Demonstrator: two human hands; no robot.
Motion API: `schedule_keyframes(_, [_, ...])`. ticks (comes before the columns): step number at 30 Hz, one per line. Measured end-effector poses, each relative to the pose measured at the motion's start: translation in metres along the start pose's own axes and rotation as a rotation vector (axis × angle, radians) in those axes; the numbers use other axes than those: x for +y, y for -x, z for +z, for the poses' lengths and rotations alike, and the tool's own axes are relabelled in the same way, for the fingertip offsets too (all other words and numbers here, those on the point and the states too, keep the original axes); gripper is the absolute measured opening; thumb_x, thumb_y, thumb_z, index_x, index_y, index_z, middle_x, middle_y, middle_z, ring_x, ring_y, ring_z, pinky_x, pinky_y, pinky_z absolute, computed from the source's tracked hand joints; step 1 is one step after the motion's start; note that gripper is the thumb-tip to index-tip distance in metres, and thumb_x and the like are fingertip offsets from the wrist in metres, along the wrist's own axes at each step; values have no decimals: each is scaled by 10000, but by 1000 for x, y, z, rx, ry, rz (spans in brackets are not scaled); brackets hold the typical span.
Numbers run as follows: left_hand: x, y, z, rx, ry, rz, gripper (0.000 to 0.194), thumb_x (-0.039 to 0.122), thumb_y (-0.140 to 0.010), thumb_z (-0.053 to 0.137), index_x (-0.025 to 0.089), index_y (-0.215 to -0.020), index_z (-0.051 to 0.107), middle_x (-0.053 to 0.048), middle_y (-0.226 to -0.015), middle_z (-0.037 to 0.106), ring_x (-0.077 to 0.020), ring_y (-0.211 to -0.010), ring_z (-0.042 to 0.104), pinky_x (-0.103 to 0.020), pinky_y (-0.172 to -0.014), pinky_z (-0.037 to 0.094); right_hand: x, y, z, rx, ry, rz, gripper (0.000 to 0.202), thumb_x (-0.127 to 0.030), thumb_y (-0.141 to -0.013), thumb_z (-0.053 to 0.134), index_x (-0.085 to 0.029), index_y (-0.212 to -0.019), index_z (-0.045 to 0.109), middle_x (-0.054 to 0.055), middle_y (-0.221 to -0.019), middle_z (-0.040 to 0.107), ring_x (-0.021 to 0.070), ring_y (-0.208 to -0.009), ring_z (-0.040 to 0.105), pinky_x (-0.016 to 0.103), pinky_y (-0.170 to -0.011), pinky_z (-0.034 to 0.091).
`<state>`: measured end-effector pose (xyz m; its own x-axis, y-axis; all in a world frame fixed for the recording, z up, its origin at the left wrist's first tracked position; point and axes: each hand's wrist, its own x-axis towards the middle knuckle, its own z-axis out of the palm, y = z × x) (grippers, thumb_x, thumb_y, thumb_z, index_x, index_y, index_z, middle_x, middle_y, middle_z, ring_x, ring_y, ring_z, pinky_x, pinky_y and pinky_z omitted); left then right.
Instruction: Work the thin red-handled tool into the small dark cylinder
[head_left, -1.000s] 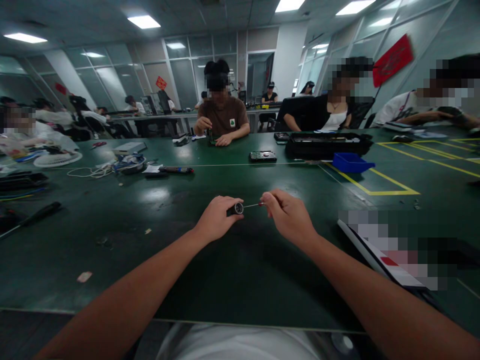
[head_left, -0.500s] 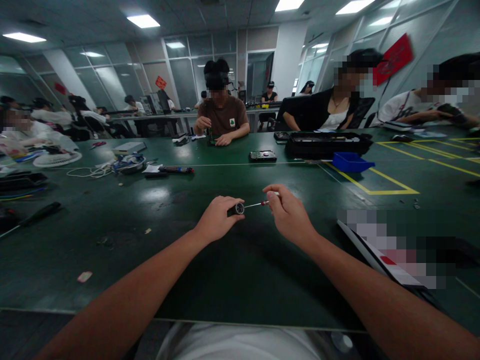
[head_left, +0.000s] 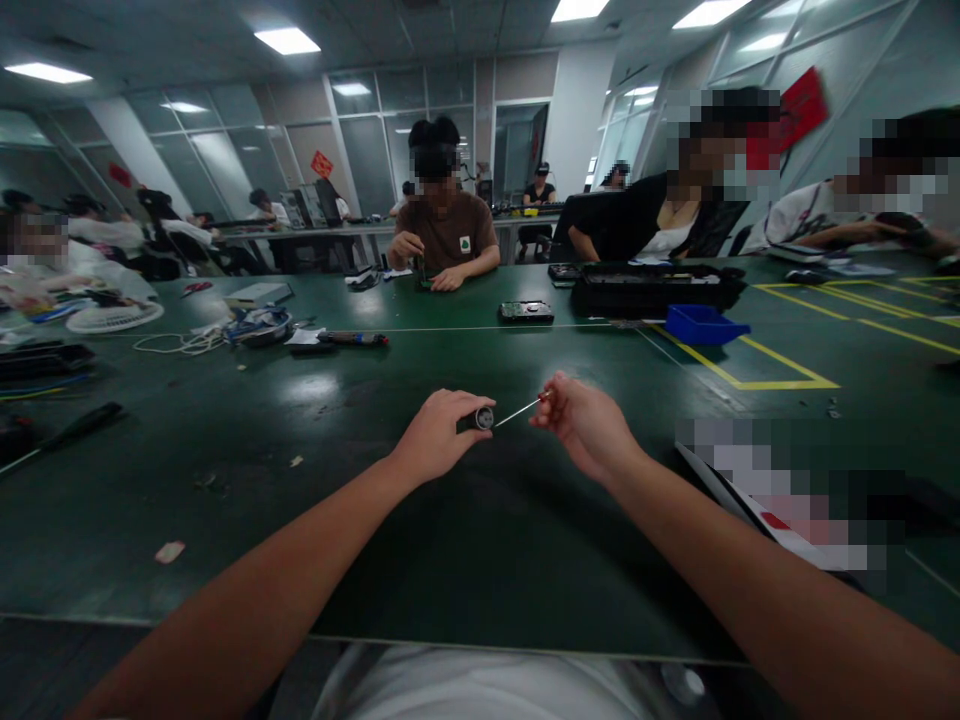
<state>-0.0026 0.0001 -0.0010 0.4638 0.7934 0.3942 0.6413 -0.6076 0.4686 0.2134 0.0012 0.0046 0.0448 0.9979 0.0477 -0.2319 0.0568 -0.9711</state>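
Observation:
Between the thumb and fingers of my left hand (head_left: 437,435) is a small dark cylindrical part (head_left: 484,418). Its round end, with a pale rim, faces me and to the right; the rest is hidden by the fingers. My right hand (head_left: 585,420) is closed on the red handle of a thin screwdriver (head_left: 519,409). The metal shaft slants down to the left, and its tip is beside the lower right edge of the round end. Whether the tip touches it I cannot tell. Both hands are over the green tabletop (head_left: 480,560).
A green circuit board (head_left: 526,312) lies ahead, with a long black housing (head_left: 656,288) and a blue bin (head_left: 706,324) to its right. Cables (head_left: 255,326) and a pen-like tool (head_left: 352,340) are left. Papers (head_left: 814,545) lie by my right forearm. A person (head_left: 446,230) works opposite.
My right hand has turned, its fingers now curled around the screwdriver's handle, and the shaft slants more steeply. The cylindrical part in my left hand has shifted slightly right.

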Motion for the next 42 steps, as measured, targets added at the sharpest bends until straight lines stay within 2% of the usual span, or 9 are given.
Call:
schedule_keyframes(2, [-1,0,0,10,-9,-1,399,214,-842,762,235,-1233,679,-57,-1225,707,-247,-1116,613,-433,-1012,442,2,-2,-1,35,-41,-9,266,-467,-862,646,-219,-793,579,9,-690,588,162,-609,587,358,-639,577])
schedule_keyframes(4, [-2,0,1,8,-13,1,402,231,-849,759,233,-1242,673,-55,-1221,709,-246,-1109,613,-434,-1010,442,4,-2,0,70,-7,-85,262,-470,-851,662,-220,-830,584,8,-740,615,159,-646,609,344,-653,572])
schedule_keyframes(8, [-3,0,1,4,-19,-15,407,246,-854,757,234,-1251,668,-59,-1216,709,-251,-1117,613,-454,-1030,431,4,2,2,68,165,-238,286,-513,-900,575,-227,-889,565,13,-773,646,169,-673,634,346,-659,552])
schedule_keyframes(16, [-1,-1,1,-36,-49,-39,408,227,-851,754,233,-1251,670,-63,-1208,709,-258,-1124,612,-477,-1040,424,-4,16,5,57,515,-430,254,-457,-980,462,-229,-928,560,34,-784,678,190,-703,648,349,-676,502])
schedule_keyframes(21, [-4,-1,5,-68,-67,-29,421,240,-843,765,237,-1254,670,-61,-1216,706,-262,-1135,609,-487,-1051,416,-7,19,5,13,657,-463,236,-423,-995,439,-231,-922,555,39,-776,689,204,-724,669,351,-687,485])
schedule_keyframes(25, [-5,-1,5,-82,-64,-43,419,236,-846,760,222,-1254,670,-68,-1209,706,-261,-1138,607,-485,-1054,420,-8,19,3,44,730,-488,228,-413,-999,432,-230,-933,550,42,-778,691,216,-734,680,351,-671,469])
schedule_keyframes(33, [-9,-1,3,-23,-21,-130,411,267,-855,742,224,-1257,664,-70,-1191,697,-256,-1124,622,-434,-1017,475,-8,17,1,89,728,-483,241,-425,-1001,429,-230,-945,560,46,-797,702,217,-735,680,355,-666,474])
schedule_keyframes(38, [-7,1,2,42,98,-153,386,283,-944,608,210,-1321,579,-79,-1298,637,-235,-1204,588,-409,-1063,452,-8,17,1,105,717,-496,237,-425,-1002,434,-233,-950,563,44,-798,702,216,-735,674,361,-674,472])
schedule_keyframes(42, [3,2,-3,26,127,-201,302,315,-989,494,197,-1259,562,-80,-1165,660,-224,-1046,626,-390,-925,498,-8,17,1,103,710,-494,236,-422,-1005,435,-231,-952,563,47,-810,703,218,-752,675,367,-689,475])
